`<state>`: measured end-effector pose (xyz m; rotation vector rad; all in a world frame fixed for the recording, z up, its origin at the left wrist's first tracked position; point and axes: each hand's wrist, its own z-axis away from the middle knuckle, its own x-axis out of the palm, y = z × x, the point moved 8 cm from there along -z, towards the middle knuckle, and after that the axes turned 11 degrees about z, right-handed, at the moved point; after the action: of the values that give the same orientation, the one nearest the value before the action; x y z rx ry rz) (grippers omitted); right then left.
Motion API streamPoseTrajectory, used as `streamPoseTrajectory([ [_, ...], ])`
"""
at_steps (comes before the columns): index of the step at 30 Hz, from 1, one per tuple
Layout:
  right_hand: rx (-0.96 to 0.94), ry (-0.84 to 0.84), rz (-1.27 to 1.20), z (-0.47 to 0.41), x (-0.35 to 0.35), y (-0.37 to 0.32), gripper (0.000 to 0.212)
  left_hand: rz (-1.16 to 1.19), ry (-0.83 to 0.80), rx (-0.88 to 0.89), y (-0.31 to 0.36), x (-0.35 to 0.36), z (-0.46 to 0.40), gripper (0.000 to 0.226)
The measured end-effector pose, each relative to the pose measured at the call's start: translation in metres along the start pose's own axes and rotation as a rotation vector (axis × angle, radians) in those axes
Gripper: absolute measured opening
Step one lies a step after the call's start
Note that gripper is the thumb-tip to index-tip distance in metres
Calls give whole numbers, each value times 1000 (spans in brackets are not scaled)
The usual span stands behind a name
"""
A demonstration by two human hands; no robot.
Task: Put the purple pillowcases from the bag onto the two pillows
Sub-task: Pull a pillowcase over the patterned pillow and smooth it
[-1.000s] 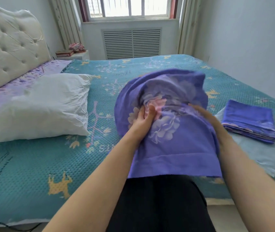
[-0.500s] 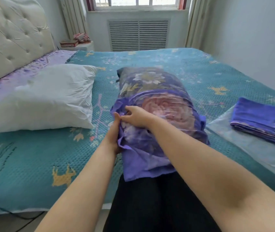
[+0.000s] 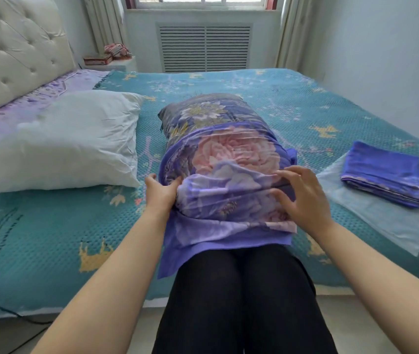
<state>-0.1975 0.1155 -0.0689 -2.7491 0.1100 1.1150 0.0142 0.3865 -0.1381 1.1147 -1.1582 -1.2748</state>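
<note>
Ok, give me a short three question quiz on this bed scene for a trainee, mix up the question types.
1. True or false: the white pillow already wears a purple case.
2. Multiple choice: where does the folded purple pillowcase lie? A) on the clear bag to the person's right; B) on the headboard; C) on the floor.
3. Fill in: the left hand grips the pillowcase that partly covers the pillow at the middle, and the right hand touches it with spread ____.

Key: 1 false, the white pillow is bare. 2 A. 3 fingers.
</note>
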Motion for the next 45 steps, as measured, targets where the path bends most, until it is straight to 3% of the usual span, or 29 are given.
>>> streamPoseTrajectory([
  [3, -45, -107, 88, 26, 15, 28, 61, -174, 126, 253, 24, -11, 28, 48],
  [6, 40, -87, 83, 39, 22, 44, 71, -207, 89, 555, 44, -9, 63, 22],
  [8, 63, -41, 73, 47, 25, 47, 72, -436, 96, 757, 51, -5, 87, 25],
  [10, 68, -29, 81, 51, 28, 46, 59, -691, 104, 969, 54, 4, 109, 39],
  [12, 87, 14, 86, 51, 24, 43, 31, -853, 62, 1154, 48, 14, 124, 47],
  [14, 88, 72, 58, 47, 15, 39, 15, -909, 14, 1218, 39, 18, 126, 51],
  [19, 180, 83, -118, 23, 0, 34, 8, -948, -49, 1208, 29, 24, 119, 46],
  [22, 264, 68, -120, 7, -4, 30, 10, -1020, 26, 1207, 27, 26, 126, 29],
  [24, 333, 58, -110, -5, -6, 27, 25, -986, 68, 1138, 29, 25, 127, 20],
  [27, 380, 11, -201, -29, -5, 21, 24, -715, 21, 857, 36, 14, 116, 22],
  [31, 328, -267, -296, -60, 17, 12, 12, -274, -5, 422, 34, -6, 78, 25],
  [34, 225, -531, -319, -70, 30, 3, 14, -62, -204, 181, 24, -1, 44, 29],
  [36, 252, -755, -408, -65, 37, 4, 15, -50, -350, 41, 21, 4, 33, 29],
  [38, 265, -803, -408, -63, 36, 12, 14, -260, -439, 88, 30, 6, 36, 30],
  [41, 265, -518, -249, -69, 27, 23, 10, -679, -304, 305, 46, 1, 51, 32],
  [45, 343, -353, -207, -58, 31, 21, 11, -635, -119, 430, 39, -7, 82, 26],
])
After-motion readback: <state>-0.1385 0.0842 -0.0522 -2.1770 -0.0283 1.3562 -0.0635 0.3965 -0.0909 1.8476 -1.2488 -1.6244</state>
